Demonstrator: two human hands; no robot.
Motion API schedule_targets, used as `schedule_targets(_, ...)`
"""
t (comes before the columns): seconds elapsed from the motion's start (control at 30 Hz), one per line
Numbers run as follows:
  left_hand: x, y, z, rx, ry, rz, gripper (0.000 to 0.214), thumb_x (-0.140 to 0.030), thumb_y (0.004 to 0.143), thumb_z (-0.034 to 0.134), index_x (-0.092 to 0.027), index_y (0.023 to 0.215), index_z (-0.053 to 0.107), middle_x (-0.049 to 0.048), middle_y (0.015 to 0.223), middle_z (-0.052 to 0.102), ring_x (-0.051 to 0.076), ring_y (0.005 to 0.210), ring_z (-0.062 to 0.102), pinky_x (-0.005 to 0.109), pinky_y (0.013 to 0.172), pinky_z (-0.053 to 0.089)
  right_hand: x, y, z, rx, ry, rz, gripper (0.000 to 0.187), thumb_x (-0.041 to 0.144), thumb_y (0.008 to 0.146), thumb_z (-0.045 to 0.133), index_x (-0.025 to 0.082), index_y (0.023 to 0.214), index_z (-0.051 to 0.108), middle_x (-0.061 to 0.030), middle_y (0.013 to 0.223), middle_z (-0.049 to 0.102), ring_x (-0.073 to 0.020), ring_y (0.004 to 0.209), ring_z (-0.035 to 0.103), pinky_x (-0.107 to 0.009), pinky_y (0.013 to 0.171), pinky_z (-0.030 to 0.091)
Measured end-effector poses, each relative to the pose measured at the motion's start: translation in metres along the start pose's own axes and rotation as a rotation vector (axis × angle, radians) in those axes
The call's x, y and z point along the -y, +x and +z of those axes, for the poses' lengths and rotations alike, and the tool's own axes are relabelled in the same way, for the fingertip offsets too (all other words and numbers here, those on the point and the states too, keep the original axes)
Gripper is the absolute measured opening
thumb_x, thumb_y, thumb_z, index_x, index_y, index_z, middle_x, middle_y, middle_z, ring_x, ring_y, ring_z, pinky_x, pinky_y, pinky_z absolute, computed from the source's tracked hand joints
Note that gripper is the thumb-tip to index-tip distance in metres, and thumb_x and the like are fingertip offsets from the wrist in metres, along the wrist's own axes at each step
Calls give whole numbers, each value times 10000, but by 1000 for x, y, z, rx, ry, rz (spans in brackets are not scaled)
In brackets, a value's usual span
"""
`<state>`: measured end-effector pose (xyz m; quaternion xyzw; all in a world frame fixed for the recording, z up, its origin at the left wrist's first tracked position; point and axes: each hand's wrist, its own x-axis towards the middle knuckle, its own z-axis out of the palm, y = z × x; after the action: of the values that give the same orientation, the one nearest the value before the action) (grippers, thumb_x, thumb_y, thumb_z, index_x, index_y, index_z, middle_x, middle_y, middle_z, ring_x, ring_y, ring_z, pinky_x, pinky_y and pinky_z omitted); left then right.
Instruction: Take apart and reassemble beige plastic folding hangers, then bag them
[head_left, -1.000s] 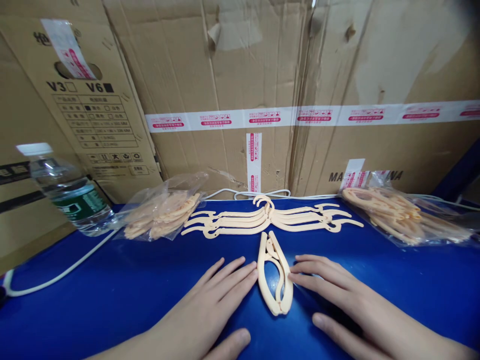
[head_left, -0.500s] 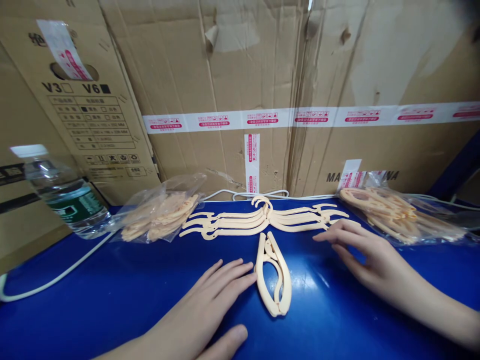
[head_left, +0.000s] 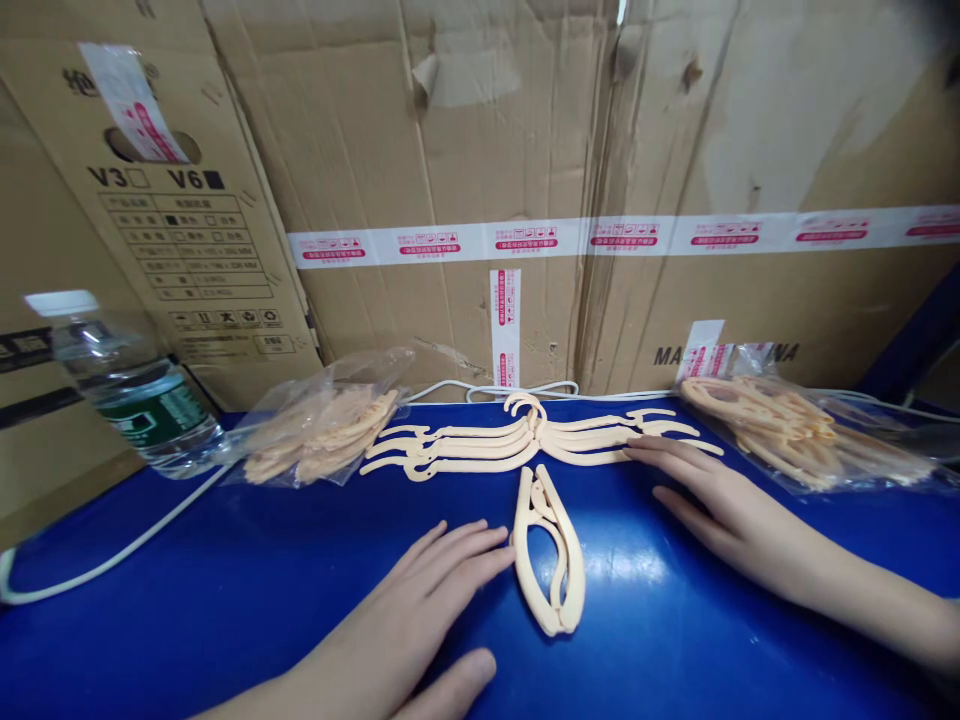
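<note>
A clear plastic left bag (head_left: pixel 322 430) lies at the back left of the blue table (head_left: pixel 225 580), filled with cream plastic hangers folded shut. A second clear right bag (head_left: pixel 802 435) at the back right holds more of the same. A water bottle (head_left: pixel 127 390) with a white cap and green label lies tilted at the far left, partly filled. Between the 2 bags lies a stack of open hangers (head_left: pixel 525 445), arms spread left and right and hooks at the centre, just in front of the cardboard boxes (head_left: pixel 465 150). A white cable (head_left: pixel 112 555) runs along the back edge and down the left side.

1 second ago the right hand (head_left: pixel 720 495) lay flat just right of the folded hanger (head_left: pixel 551 550). It has since moved up and away to the right end of the stack. The left hand (head_left: pixel 420 610) and the folded hanger have not shifted.

The left hand lies palm down on the table, fingers spread wide and holding nothing, its fingertips just beside the folded hanger's left edge. The right hand is also palm down and opened flat, gripping nothing, its fingertips touching the right arms of the stack. The folded hanger lies alone at the table's centre, between the 2 hands, hook end toward the stack.
</note>
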<state>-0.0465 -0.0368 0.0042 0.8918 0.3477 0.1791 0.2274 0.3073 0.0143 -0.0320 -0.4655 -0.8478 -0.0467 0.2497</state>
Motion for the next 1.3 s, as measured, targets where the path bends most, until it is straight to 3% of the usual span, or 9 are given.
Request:
schedule_targets(0.1, -2, 1, -1, -27, -49, -10, 539, -278, 905, 591, -372, 1419, 456, -15, 1488, 457, 286, 1369, 427, 495, 1175, 255, -3, -1, 3, 29, -37, 0, 392, 281, 963, 408, 185, 1331, 506, -158, 1375, 550, -295, 1270, 524, -539, 1046, 451)
schedule_targets(0.27, -3, 0, -2, -29, -61, -76, 508, -312, 901, 590, -357, 1398, 493, -14, 1479, 466, 291, 1359, 440, 477, 1176, 263, -5, 0, 2, 15, -28, -6, 300, 278, 964, 426, 199, 1199, 595, -140, 1198, 644, -274, 1125, 613, -493, 973, 509)
schedule_targets(0.53, 4, -3, 0, -99, -207, -256, 440, -427, 922, 520, -413, 1362, 516, -27, 1449, 517, 273, 1328, 478, 422, 1106, 394, 1, 3, -3, -1, 41, 42, 160, 281, 951, 448, 212, 864, 563, -70, 868, 622, -200, 767, 615, -342, 671, 543)
schedule_targets(0.63, 8, -3, 1, -126, -258, -315, 392, -452, 929, 497, -414, 1314, 559, -26, 1415, 550, 276, 1328, 472, 442, 1115, 376, 1, 4, -2, -32, 44, 64, 126, 275, 939, 453, 207, 893, 548, -74, 866, 624, -202, 753, 614, -343, 654, 541)
schedule_targets(0.73, 11, -2, 1, -140, -306, -332, 384, -466, 927, 495, -396, 1295, 578, -12, 1398, 562, 284, 1328, 464, 459, 1129, 348, -1, 4, 0, -35, 54, 45, 156, 313, 934, 490, 208, 999, 586, -95, 974, 645, -228, 884, 633, -382, 771, 548)
schedule_targets(0.8, 13, -2, 1, -135, -338, -335, 390, -478, 927, 491, -388, 1296, 576, -4, 1395, 561, 286, 1330, 455, 468, 1137, 330, -2, 4, 1, -6, 66, 31, 167, 329, 941, 488, 219, 962, 611, -89, 975, 648, -229, 906, 633, -385, 799, 540)
schedule_targets(0.93, 15, -1, 4, -151, -426, -350, 391, -493, 929, 484, -373, 1291, 566, 10, 1368, 575, 279, 1325, 452, 471, 1146, 308, 1, 5, -1, 13, 93, 82, 213, 354, 950, 467, 217, 834, 582, -65, 850, 642, -203, 758, 628, -342, 682, 532)
schedule_targets(1.1, 23, 5, 7, -233, -593, -369, 370, -508, 902, 523, -298, 1192, 619, 61, 1259, 637, 283, 1243, 529, 447, 1104, 367, 6, 3, -6, 8, 176, 188, 212, 391, 958, 452, 230, 837, 518, -28, 762, 653, -181, 638, 617, -301, 580, 507)
schedule_targets(1.3, 44, 13, 11, -437, -815, -429, 486, -478, 815, 649, -251, 1239, 573, 104, 1359, 557, 316, 1221, 543, 458, 1059, 408, 4, 4, -7, -195, 177, 178, 194, 406, 937, 495, 220, 966, 542, -60, 868, 685, -213, 744, 668, -322, 640, 545)
